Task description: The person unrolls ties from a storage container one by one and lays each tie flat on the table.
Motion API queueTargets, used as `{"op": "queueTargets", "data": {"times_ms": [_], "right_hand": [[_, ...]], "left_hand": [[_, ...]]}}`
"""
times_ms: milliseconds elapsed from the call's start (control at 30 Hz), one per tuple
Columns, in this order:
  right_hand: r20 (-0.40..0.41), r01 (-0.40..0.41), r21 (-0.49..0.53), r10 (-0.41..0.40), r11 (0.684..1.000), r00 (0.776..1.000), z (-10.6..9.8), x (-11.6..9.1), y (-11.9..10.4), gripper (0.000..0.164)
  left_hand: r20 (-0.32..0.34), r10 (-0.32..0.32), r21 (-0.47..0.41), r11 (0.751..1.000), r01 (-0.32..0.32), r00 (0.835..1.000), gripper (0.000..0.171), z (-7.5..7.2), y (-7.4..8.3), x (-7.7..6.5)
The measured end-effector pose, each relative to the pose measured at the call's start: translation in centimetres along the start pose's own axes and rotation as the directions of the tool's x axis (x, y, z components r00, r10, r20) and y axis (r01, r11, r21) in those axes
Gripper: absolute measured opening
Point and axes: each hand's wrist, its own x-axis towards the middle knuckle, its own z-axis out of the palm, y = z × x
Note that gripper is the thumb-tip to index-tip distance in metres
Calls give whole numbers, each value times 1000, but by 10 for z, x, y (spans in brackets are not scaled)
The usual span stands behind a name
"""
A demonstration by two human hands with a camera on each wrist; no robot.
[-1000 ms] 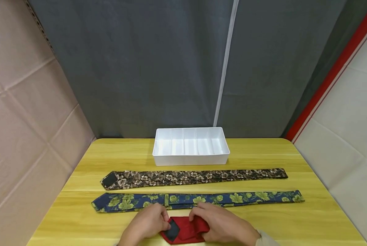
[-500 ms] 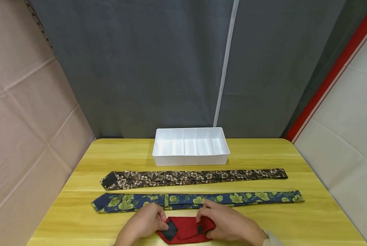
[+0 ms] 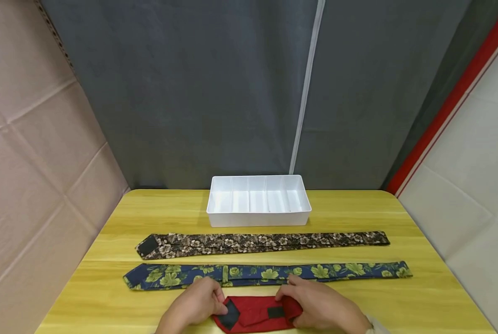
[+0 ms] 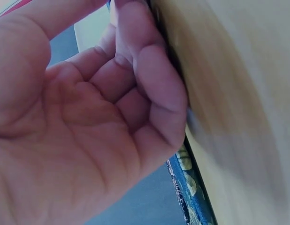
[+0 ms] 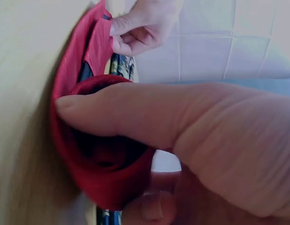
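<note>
A red necktie (image 3: 253,311) lies near the front edge of the table, underside up, with a dark tip lining at its left end and a small black patch further right. At that left end my left hand (image 3: 200,300) pinches the pointed tip; in the left wrist view the left hand (image 4: 88,108) has curled fingers, and the tie is hardly visible. My right hand (image 3: 320,304) holds the right end, where the cloth is rolled. Inside this red roll (image 5: 112,180), the right wrist view shows the right thumb lying across its hollow.
Just beyond the hands stretches a navy necktie (image 3: 269,273) with green flowers. Further back lies a brown floral necktie (image 3: 249,242). A white box (image 3: 259,219) with several compartments stands at the table's (image 3: 349,208) far side, before a grey curtain (image 3: 215,93).
My right hand has moved right with the rolled end, and more flat red cloth and the black patch now show. The left hand has shifted slightly left with the tip.
</note>
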Motion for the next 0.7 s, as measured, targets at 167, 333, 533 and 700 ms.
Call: {"op": "queueTargets", "data": {"times_ms": [167,333,533,700], "right_hand": [[-1,-9,1,9,1000,1000,-2,-3,4,47],[-1,-32,32,32,999,1000,-5,-6,9,50],[-17,-16,67,17,998,1000,-10,-14,15,52],[3,-35,52,34,998,999,-13,-20,20,47]], "left_hand": [[4,6,-10,1000,-6,1000,21,0,0,-1],[11,-4,-23,1000,4,1000,19,0,1,-1],[6,-10,-27,1000,10,1000,19,1,1,-1],[0,-14,-39,999,14,1000,18,1,0,-1]]}}
